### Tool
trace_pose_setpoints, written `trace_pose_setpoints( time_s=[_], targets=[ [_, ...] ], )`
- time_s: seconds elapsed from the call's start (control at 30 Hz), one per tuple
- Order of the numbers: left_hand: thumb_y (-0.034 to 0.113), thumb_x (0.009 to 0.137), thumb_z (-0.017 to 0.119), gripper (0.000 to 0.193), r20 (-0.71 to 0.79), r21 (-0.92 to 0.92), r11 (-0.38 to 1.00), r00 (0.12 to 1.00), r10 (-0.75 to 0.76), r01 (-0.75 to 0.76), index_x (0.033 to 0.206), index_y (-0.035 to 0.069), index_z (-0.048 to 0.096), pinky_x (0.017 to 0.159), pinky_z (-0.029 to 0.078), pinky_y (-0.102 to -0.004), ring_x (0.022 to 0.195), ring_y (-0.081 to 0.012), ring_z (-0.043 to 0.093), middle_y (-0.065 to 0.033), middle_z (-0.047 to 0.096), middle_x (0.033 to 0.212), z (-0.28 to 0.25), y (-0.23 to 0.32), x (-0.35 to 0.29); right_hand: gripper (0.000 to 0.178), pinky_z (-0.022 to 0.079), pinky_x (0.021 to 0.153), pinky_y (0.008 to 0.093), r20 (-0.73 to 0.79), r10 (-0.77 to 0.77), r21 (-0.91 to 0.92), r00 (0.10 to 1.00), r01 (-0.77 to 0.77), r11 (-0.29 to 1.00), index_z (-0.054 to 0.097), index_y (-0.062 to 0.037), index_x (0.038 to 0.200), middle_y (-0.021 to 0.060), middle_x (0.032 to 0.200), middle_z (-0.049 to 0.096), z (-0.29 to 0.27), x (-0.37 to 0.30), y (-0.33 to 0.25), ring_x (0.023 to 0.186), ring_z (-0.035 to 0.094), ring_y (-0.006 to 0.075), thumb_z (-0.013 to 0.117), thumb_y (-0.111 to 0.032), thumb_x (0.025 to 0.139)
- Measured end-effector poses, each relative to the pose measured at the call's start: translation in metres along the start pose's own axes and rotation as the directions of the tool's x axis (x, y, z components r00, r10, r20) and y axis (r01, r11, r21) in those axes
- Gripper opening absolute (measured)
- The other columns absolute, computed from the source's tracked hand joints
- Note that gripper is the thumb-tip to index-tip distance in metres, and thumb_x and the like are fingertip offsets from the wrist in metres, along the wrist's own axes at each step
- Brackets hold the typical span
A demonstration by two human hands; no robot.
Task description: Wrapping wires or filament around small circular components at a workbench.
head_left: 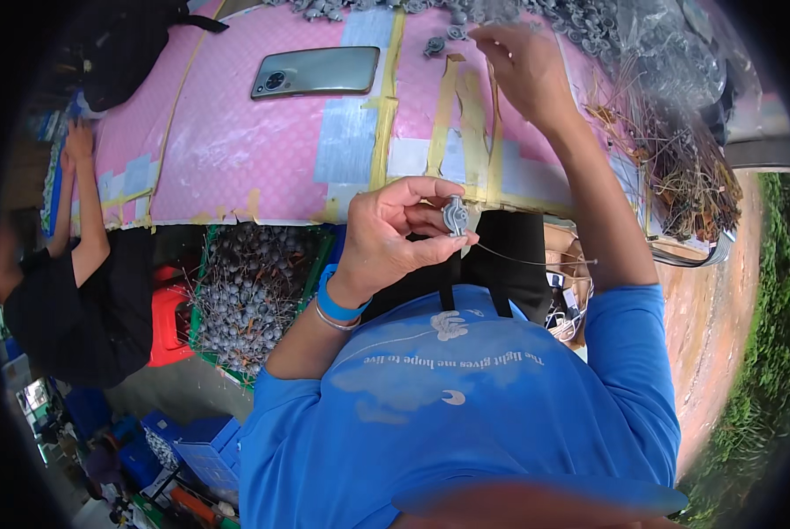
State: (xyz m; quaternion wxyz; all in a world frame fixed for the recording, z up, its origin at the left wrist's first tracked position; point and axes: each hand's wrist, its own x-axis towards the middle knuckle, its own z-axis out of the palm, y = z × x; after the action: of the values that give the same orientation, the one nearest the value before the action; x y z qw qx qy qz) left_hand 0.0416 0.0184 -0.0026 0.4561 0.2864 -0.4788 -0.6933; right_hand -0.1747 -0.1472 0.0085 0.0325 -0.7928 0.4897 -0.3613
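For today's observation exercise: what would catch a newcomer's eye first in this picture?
The pink table cover, patched with tape, fills the top, a smartphone lying on it. At centre, the left hand pinches a small grey plastic part; the right hand reaches toward a grey pile at the far edge.

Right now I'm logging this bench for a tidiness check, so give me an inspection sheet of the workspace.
Surface: pink table, taped in yellow and grey strips.
Job's things: small grey part with a thin wire; more grey parts.
Clutter: phone, wire bundle, clear bags.
Grippers: left hand pinches the part; right hand reaches to the far parts.
Cables: nothing seen beyond wires.
Surroundings: green crate of parts, a co-worker's sleeve, red stool.
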Motion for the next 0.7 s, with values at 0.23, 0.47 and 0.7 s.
trace_pose_setpoints(
  time_s=[0.23, 0.47, 0.7],
  targets=[
    [-0.01, 0.078, 0.072, 0.04, -0.059, 0.035, 0.999, 0.998, -0.019, 0.022, 0.116, -0.007, 0.058, 0.081, 0.058, -0.0284, 0.089, -0.0182, 0.071, -0.0122, 0.07, 0.095, -0.007, -0.001, 0.002, 0.02, 0.053, 0.068, 0.0355, 0.132, -0.196, -0.289, 0.972, 0.227, 0.93, 0.071, -0.0079, 0.101, 0.0123, 0.086, 0.066, 0.027, 0.037, 0.01, 0.076, 0.066, 0.0293, 0.068, -0.015, 0.083],
    [-0.009, 0.076, 0.075, 0.041, -0.144, 0.152, 0.987, 0.987, 0.067, -0.045, 0.114, -0.008, 0.059, 0.081, 0.057, -0.0277, 0.089, -0.0165, 0.07, -0.0125, 0.069, 0.098, -0.011, 0.007, 0.005, 0.015, 0.052, 0.067, 0.0424, 0.294, -0.217, -0.314, 0.931, 0.309, 0.898, 0.071, -0.0077, 0.093, 0.0118, 0.085, 0.067, 0.019, 0.026, 0.005, 0.079, 0.066, 0.0324, 0.066, -0.018, 0.083],
    [-0.007, 0.075, 0.077, 0.04, -0.209, 0.323, 0.929, 0.943, 0.258, -0.182, 0.112, -0.007, 0.06, 0.077, 0.058, -0.0272, 0.085, -0.0149, 0.07, -0.0121, 0.071, 0.093, -0.007, 0.008, -0.007, 0.022, 0.053, 0.075, 0.0269, 0.241, 0.208, 0.291, 0.948, -0.275, 0.916, 0.069, -0.0002, 0.106, 0.0091, 0.095, 0.072, -0.02, -0.032, -0.065, 0.086, 0.068, 0.0141, 0.07, -0.013, 0.088]
  ],
)
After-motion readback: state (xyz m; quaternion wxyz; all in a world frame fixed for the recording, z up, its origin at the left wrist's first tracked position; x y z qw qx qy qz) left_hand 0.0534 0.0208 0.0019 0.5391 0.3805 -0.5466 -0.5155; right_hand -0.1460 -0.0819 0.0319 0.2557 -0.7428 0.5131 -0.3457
